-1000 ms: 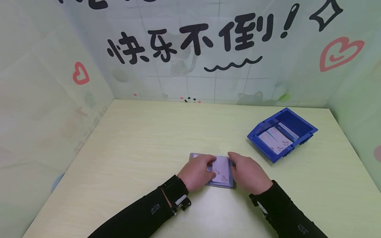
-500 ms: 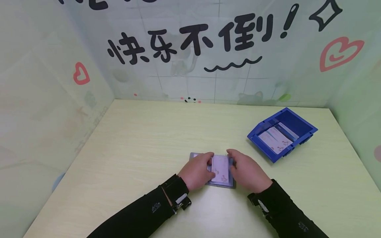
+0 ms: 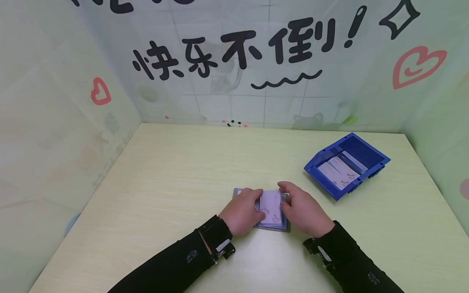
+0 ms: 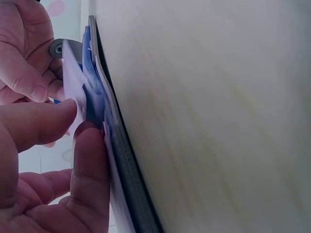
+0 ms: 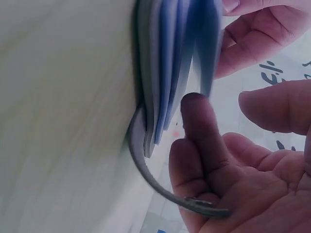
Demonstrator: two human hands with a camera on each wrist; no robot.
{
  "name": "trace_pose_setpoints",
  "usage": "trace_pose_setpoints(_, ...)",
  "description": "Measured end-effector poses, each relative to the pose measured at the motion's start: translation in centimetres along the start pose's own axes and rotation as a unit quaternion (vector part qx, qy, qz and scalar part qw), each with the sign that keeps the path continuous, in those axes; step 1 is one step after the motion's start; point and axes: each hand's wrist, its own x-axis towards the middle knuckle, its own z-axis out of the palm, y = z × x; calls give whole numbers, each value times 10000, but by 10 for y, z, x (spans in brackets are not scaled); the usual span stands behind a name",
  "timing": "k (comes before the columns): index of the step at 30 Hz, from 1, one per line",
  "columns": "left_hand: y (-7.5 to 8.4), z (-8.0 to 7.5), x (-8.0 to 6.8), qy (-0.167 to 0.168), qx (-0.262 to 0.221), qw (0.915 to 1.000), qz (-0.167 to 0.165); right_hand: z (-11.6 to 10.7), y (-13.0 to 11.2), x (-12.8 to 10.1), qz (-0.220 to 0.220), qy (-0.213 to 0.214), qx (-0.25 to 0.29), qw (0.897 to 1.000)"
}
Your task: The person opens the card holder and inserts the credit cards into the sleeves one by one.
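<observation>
An open card holder (image 3: 285, 228) with a grey cover and bluish clear sleeves lies on the table, a pinkish flower-printed card (image 3: 271, 207) showing in its top sleeve. My left hand (image 3: 242, 213) pinches the left edge of that raised sleeve page (image 4: 74, 82) between thumb and finger. My right hand (image 3: 305, 211) is at the right edge, thumb and fingers spread apart, a fingertip (image 5: 194, 102) right at the page's edge. A grey strap (image 5: 155, 182) with a snap sticks out from the holder beneath the right fingers. Several lower sleeves fan out under the lifted page.
A blue bin (image 3: 366, 152) stands at the back right of the pale wooden table (image 3: 183, 162), with flower-printed and blue-edged cards in it. A printed backdrop (image 3: 220, 81) closes off the rear and both sides.
The right hand has shifted slightly up and left, its thumb and forefinger parting wider. The top page has moved a little to the left; the left hand is nearly still.
</observation>
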Motion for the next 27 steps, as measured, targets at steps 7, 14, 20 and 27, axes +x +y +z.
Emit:
trace_pose_setpoints(7,-3,0,-3,96,-21,9998,172,-1,-2,0,26,1,264,9996)
trace_pose_setpoints(14,-5,-2,-3,45,-358,9988,324,0,-1,-2,-236,167,370,9989)
trace_pose_setpoints(20,-5,-2,-4,18,-633,9980,56,2,-2,-3,-634,350,447,9964)
trace_pose_setpoints(27,-3,-1,-4,65,-691,9976,28,6,-2,-4,-865,224,622,9941)
